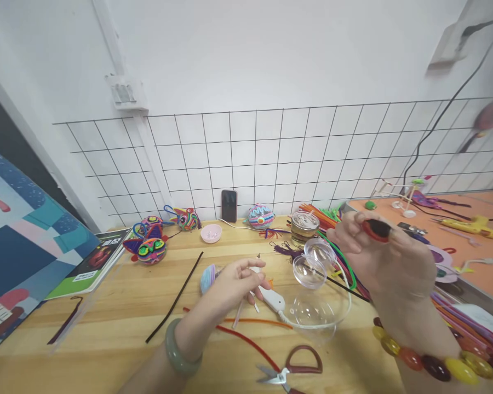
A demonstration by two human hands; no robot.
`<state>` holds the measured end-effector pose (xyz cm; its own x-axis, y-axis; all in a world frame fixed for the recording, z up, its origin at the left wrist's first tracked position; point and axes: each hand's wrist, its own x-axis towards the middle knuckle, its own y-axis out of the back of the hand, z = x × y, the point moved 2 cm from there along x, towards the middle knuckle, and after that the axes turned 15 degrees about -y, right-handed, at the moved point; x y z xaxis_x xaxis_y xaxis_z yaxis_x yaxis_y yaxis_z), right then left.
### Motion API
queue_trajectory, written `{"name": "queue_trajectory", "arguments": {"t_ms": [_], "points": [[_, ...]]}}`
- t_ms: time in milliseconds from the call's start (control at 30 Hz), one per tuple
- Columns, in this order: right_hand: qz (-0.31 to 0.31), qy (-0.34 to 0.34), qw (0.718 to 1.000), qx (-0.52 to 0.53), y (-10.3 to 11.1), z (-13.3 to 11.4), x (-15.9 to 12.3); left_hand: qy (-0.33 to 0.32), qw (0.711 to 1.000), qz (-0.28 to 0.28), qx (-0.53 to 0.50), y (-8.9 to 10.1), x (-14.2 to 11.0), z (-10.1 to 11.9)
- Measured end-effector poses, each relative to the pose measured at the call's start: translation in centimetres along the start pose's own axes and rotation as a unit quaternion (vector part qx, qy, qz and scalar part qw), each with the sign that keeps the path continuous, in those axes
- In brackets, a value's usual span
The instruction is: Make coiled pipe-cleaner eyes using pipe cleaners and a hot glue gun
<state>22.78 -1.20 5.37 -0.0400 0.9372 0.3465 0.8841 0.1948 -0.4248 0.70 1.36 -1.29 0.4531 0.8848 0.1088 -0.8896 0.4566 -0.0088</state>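
My right hand (388, 262) is raised at the right, its fingers closed on a dark oval piece with a red fuzzy rim (376, 230). Lower and left, my left hand (242, 279) hovers over the table with loosely bent fingers apart and nothing visible in them. Partly hidden beneath it lies a white glue gun (274, 301) with a white cord. A pale blue and purple ball (208, 279) sits just behind my left wrist. Orange-handled strands aside, a red pipe cleaner (250, 340) and an orange one (263, 322) lie in front.
Scissors (304, 361) lie at the front. Clear plastic half-spheres (310, 272) and a lidded jar (304, 227) stand right of centre. Colourful fuzzy animal heads (151, 246), a pink dish (211, 233) and a phone (229, 206) are at the back. A yellow glue gun (472, 225) lies on the orange surface.
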Motion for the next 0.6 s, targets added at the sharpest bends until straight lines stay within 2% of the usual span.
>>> {"name": "queue_trajectory", "arguments": {"t_ms": [67, 200, 333, 433, 467, 533, 600], "points": [[0.0, -0.003, 1.0, 0.01, -0.1, -0.1, -0.1, 0.006, 1.0, -0.017, 0.018, -0.9, 0.0, -0.9], [-0.003, -0.013, 1.0, 0.005, -0.3, -0.3, -0.3, 0.048, 0.993, -0.096, 0.056, -3.2, -1.0, -3.2], [0.023, -0.021, 0.999, 0.013, -0.3, -0.5, -0.5, 0.016, 0.971, -0.18, 0.155, -4.8, -2.5, -4.2], [0.024, -0.017, 0.999, 0.03, -0.3, -0.7, -0.4, -0.001, 0.95, -0.224, 0.215, -4.7, -2.9, -4.1], [0.025, -0.018, 0.999, 0.031, -0.3, -0.7, -0.4, -0.032, 0.947, -0.209, 0.242, -4.3, -2.6, -3.7], [0.035, -0.027, 0.999, 0.02, -0.4, -0.6, -0.4, -0.085, 0.933, -0.14, 0.319, -2.8, -1.8, -2.7], [0.043, -0.038, 0.998, -0.004, -0.4, -0.4, -0.3, -0.109, 0.891, -0.03, 0.44, -0.5, -1.0, -1.2]]}}
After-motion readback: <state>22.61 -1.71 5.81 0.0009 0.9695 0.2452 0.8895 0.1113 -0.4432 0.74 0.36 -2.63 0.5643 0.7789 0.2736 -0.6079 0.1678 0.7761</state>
